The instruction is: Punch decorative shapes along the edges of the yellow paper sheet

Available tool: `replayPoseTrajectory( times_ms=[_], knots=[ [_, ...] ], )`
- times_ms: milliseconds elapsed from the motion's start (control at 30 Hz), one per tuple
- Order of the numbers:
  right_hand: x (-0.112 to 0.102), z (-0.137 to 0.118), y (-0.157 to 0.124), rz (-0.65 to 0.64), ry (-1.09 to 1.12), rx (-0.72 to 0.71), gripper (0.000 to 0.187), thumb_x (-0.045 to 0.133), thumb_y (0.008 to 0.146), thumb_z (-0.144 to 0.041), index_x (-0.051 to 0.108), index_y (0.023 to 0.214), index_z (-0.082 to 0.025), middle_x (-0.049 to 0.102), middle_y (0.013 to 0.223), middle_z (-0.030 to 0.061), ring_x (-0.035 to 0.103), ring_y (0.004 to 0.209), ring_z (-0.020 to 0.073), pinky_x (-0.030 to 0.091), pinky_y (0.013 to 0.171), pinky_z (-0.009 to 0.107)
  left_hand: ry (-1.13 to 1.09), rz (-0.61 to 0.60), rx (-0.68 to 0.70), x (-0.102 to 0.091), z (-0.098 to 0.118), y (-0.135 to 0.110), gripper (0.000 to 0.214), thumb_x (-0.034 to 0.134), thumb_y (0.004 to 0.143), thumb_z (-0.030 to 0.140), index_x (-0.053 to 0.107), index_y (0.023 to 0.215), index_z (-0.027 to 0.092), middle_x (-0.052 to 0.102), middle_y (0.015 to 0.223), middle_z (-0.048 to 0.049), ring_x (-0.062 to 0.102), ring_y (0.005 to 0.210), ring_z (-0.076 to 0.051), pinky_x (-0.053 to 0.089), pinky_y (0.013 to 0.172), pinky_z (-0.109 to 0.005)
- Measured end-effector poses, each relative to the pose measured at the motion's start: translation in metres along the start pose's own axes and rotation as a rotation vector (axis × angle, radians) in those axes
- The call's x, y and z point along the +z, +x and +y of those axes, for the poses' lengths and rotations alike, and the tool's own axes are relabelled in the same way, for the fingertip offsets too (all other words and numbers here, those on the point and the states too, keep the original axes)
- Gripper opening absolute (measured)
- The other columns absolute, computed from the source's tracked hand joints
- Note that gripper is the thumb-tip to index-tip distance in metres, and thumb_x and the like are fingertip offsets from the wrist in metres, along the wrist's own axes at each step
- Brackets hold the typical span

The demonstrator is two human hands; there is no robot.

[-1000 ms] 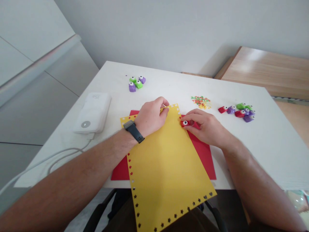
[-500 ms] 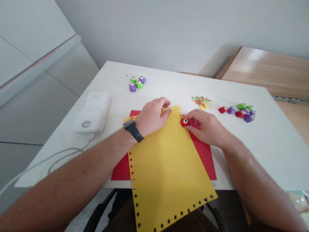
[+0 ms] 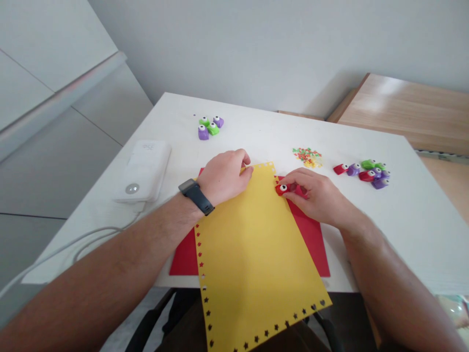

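My right hand pinches a small red craft punch with a white round top, set over the right edge of a yellow paper sheet. Star and other shaped holes run along several of the sheet's edges. My left hand, with a dark watch on the wrist, rests on the sheet's far left part, thumb and forefinger slightly apart and nothing between them. Under the yellow sheet lies a red sheet, showing on both sides. The yellow sheet's near end hangs over the table edge.
Green and purple punches stand at the back left. A group of red, purple and green punches sits at the right. Coloured paper bits lie in a pile behind my right hand. A white power bank with a cable is at the left.
My left hand has slid slightly to the left on the yellow sheet. My right hand keeps the red punch at nearly the same place on the right edge, a little nearer me.
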State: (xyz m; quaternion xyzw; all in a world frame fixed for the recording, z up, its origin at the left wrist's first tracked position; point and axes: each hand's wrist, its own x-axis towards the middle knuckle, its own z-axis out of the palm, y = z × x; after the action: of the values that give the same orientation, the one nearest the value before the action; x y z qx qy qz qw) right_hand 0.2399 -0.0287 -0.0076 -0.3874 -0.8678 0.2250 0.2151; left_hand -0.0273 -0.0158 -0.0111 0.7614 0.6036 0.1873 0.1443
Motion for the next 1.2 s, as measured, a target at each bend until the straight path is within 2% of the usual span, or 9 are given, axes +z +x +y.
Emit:
replayPoseTrajectory(
  times_ms=[167,367,967,1200],
  knots=[
    [0.0002,0.0005,-0.0002,0.003,-0.007,-0.009,0.03,0.07,0.087,-0.004,0.074,0.108,-0.024,0.073,0.107,0.0043,0.07,0.088,0.0176,0.056,0.084,0.033,-0.038,-0.012,0.006,0.0025,0.0009,0.0012,0.015,0.057,0.098,0.024,0.072,0.098,0.021,0.08,0.103,-0.0059,0.074,0.095,-0.027,0.053,0.081,-0.039],
    [0.0002,-0.0008,-0.0001,0.01,-0.019,0.01,0.031,0.071,0.086,-0.003,0.074,0.109,-0.023,0.074,0.107,0.0045,0.07,0.089,0.0175,0.056,0.085,0.033,-0.087,0.022,-0.008,0.0026,0.0025,0.0013,0.016,0.057,0.097,0.024,0.073,0.097,0.021,0.081,0.1,-0.0045,0.074,0.093,-0.025,0.052,0.081,-0.037],
    [-0.0053,-0.0014,-0.0021,0.004,-0.035,-0.018,0.029,0.067,0.086,-0.004,0.074,0.106,-0.026,0.076,0.109,0.0058,0.073,0.101,0.0229,0.059,0.092,0.039,-0.2,0.075,0.04,0.0,0.0054,-0.0009,0.015,0.058,0.096,0.025,0.073,0.095,0.022,0.081,0.098,-0.0047,0.074,0.09,-0.024,0.055,0.082,-0.037],
    [-0.0061,-0.0015,-0.0028,0.007,-0.023,-0.014,0.028,0.067,0.087,-0.003,0.073,0.104,-0.025,0.076,0.107,0.005,0.072,0.098,0.0219,0.058,0.09,0.038,-0.216,0.082,0.057,-0.0001,0.0057,-0.001,0.014,0.059,0.096,0.024,0.073,0.095,0.021,0.081,0.098,-0.0047,0.073,0.09,-0.024,0.054,0.081,-0.036]
  ],
)
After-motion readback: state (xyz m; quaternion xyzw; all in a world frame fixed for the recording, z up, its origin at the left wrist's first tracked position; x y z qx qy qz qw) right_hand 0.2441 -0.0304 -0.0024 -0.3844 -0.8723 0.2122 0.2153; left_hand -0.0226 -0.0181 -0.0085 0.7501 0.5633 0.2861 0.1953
